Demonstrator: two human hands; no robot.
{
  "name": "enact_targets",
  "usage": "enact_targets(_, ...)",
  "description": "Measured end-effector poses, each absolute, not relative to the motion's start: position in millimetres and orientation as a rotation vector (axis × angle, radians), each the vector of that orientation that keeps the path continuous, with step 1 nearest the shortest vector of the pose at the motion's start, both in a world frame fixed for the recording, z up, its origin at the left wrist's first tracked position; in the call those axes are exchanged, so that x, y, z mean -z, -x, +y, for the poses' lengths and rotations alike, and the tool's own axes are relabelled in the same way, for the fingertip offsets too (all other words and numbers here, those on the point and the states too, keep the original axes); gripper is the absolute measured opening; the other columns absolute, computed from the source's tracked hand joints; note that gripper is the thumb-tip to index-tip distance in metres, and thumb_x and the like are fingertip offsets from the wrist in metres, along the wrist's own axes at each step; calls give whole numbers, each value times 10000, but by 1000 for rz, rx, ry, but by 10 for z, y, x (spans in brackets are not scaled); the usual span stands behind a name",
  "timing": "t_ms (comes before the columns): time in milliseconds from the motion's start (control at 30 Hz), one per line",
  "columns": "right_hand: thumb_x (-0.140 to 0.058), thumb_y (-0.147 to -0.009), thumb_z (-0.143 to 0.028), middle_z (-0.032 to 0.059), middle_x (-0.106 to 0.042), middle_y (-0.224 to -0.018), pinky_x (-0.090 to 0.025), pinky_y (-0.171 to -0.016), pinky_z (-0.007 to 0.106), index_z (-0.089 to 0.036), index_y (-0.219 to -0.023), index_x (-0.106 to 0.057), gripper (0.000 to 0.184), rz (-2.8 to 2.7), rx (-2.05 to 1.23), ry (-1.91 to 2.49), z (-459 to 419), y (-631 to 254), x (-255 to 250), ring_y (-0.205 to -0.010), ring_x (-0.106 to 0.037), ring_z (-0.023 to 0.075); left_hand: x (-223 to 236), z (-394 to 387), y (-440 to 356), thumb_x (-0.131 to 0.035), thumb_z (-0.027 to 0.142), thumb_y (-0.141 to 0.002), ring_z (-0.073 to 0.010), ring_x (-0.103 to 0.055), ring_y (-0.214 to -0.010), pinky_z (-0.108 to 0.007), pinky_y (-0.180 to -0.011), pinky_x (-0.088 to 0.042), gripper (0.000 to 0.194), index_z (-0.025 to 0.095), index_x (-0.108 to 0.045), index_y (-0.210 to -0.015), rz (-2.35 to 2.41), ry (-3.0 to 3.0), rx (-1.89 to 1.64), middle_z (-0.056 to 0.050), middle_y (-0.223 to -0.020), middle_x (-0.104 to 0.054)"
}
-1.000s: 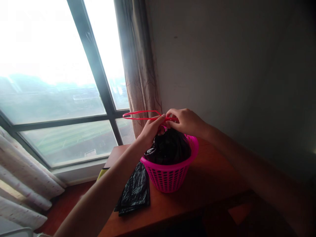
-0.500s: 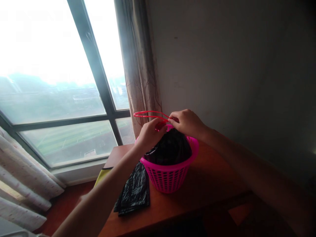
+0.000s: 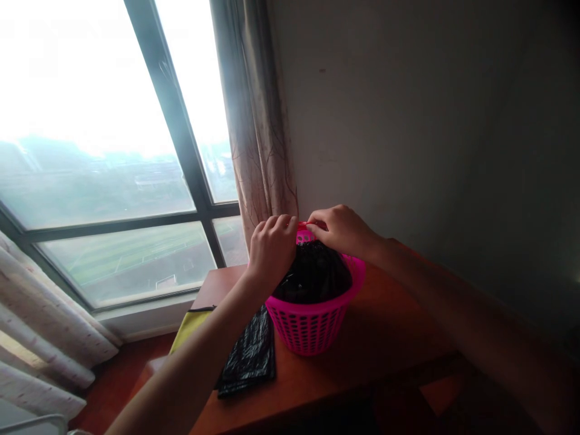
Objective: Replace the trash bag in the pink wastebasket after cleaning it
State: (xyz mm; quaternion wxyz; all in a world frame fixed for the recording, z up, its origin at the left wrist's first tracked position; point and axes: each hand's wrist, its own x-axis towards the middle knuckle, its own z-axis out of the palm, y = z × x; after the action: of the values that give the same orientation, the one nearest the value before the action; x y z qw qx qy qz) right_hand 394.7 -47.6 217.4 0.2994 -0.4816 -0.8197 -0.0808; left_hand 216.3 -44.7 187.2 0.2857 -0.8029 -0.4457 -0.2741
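Note:
A pink perforated basket stands on a reddish wooden table. A black plastic bag fills it. Above the bag's top, my left hand is closed, fingers curled over the gathered bag mouth. My right hand pinches the red drawstring, of which only a short bit shows between the two hands. The hands almost touch each other.
A folded black bag lies flat on the table left of the basket. Something yellow sits below the table's left edge. A patterned curtain hangs behind the basket, beside a large window. A plain wall is on the right.
The long red drawstring loop that stuck out to the left has been pulled in and is now almost hidden between the hands. My left hand has turned over the bag's top.

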Motion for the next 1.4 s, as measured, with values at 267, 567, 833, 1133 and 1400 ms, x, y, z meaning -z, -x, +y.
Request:
enact_targets(267, -582, -919, -299, 37, -725, -786, -377, -676, 267, -219, -924, -750, 186, -2190, 204, 1242, -495, -3911, -2165, -707, -620, 161, -1837, -239, -2082, -473, 65, -847, -209, -678, -780, -283, -623, -433, 306, 222, -703, -972, -1219, 2437, 841, -52, -945, -717)
enact_targets(567, -615, -899, -258, 21, -716, -758, -356, -634, 248, -200, -912, -756, 153, -2208, 68, 1121, -473, -3958, -2188, -664, -584, 137, -1811, 7, -1992, -725, 219, -774, -175, -663, -717, -245, -623, -452, 338, 207, -711, -1112, -1121, 2812, 1185, -33, -893, -753)
enact_targets(833, -595, -902, -207, 7, -673, -702, -326, -610, 232, -157, -873, -746, 162, -2229, -25, 976, -437, -3983, -2168, -626, -537, 112, -1765, -57, -1983, -651, 202, -858, -204, -672, -985, -282, -826, -535, 313, 209, -699, -1167, -724, 2906, 1756, -95, -1137, -691)
enact_targets(1133, -605, -923, -284, 5, -675, -702, -337, -624, 232, -161, -910, -751, 191, -2249, -95, 962, -419, -4038, -2154, -615, -538, 107, -1943, -202, -1905, -751, 229, -804, -212, -679, -977, -274, -780, -543, 177, 196, -779, -976, -670, 2981, 1835, -97, -1050, -731)
enact_targets(1400, -588, -923, -508, 7, -650, -666, -336, -603, 255, -159, -855, -741, 388, -2202, -232, 960, -463, -4079, -2190, -609, -532, 119, -1939, -206, -1895, -650, 428, -899, -197, -682, -902, -320, -847, -541, 291, 170, -783, -889, -762, 3007, 2708, -93, -1017, -744)
